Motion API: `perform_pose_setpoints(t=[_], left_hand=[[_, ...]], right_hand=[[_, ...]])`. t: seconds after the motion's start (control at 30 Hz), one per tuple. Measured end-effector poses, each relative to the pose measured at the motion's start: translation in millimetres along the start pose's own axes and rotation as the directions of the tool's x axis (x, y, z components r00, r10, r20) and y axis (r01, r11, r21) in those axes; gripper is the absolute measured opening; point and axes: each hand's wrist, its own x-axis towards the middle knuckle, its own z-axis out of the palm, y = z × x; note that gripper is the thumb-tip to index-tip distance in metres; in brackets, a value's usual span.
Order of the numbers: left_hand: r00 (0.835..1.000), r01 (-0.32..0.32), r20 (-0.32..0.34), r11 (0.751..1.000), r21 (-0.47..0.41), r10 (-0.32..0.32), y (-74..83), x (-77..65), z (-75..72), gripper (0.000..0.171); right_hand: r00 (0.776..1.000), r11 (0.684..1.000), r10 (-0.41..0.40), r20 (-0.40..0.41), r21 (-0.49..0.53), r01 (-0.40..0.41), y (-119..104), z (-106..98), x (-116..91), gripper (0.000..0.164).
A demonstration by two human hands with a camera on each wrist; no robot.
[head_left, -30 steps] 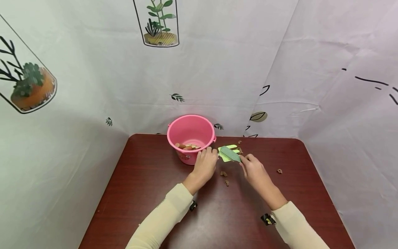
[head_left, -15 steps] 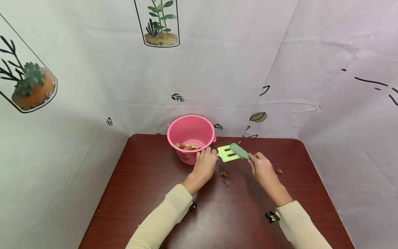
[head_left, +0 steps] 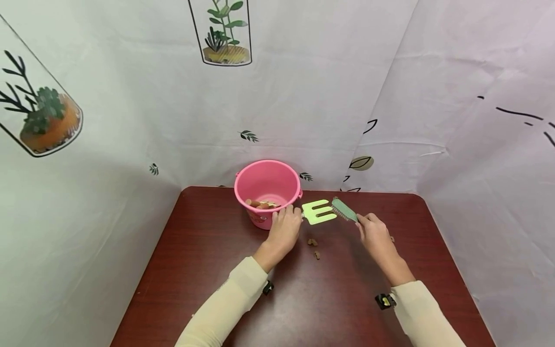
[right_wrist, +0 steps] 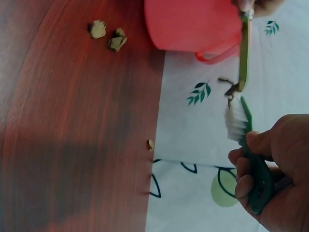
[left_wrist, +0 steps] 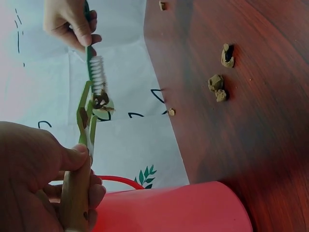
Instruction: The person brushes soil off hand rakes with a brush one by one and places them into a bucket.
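My left hand (head_left: 284, 232) grips the wooden handle (left_wrist: 76, 198) of a small garden fork, whose yellow-green tines (head_left: 310, 212) point right, just beside the bucket. My right hand (head_left: 378, 239) holds a green brush (head_left: 345, 210) with pale bristles (left_wrist: 98, 75). The brush end is close to the tine tips, above the table. Brown dirt-like bits (left_wrist: 101, 100) cling between bristles and tines in the left wrist view; whether brush and fork touch, I cannot tell.
A pink bucket (head_left: 258, 220) stands at the table's back, with brown wooden-looking pieces (head_left: 251, 202) inside. Crumbly brown lumps (head_left: 312, 242) lie on the dark red table (head_left: 204, 260) in front of the fork. A printed white cloth (head_left: 303, 106) hangs behind.
My right hand has drawn the brush rightward along the fork, from over its tines to past their tips. Brown clumps near the tines have shifted. My left hand and the bucket stay put.
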Motion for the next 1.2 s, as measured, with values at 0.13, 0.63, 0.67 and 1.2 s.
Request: perform_pose_setpoints(t=[0.13, 0.63, 0.67, 1.2], left_hand=[[1.000, 0.002, -0.009, 1.000, -0.003, -0.002, -0.6, -0.5, -1.0, 0.019], [1.000, 0.009, 0.025, 1.000, -0.025, -0.008, 3.6, 6.1, -2.1, 0.019], [1.000, 0.007, 0.022, 1.000, -0.026, -0.007, 4.2, 6.7, -2.2, 0.018], [0.999, 0.000, 0.038, 1.000, -0.004, 0.000, 8.4, 5.7, 1.9, 0.020]], right_hand=[[1.000, 1.000, -0.008, -0.030, 0.009, 0.008, 3, -4, -1, 0.025], [0.965, 0.972, -0.231, -0.126, 0.024, 0.235, -34, -4, 7, 0.029], [0.965, 0.970, -0.236, -0.114, 0.025, 0.241, -37, -2, 7, 0.030], [0.975, 0.971, -0.221, 0.028, -0.091, 0.223, -53, 0, 10, 0.030]])
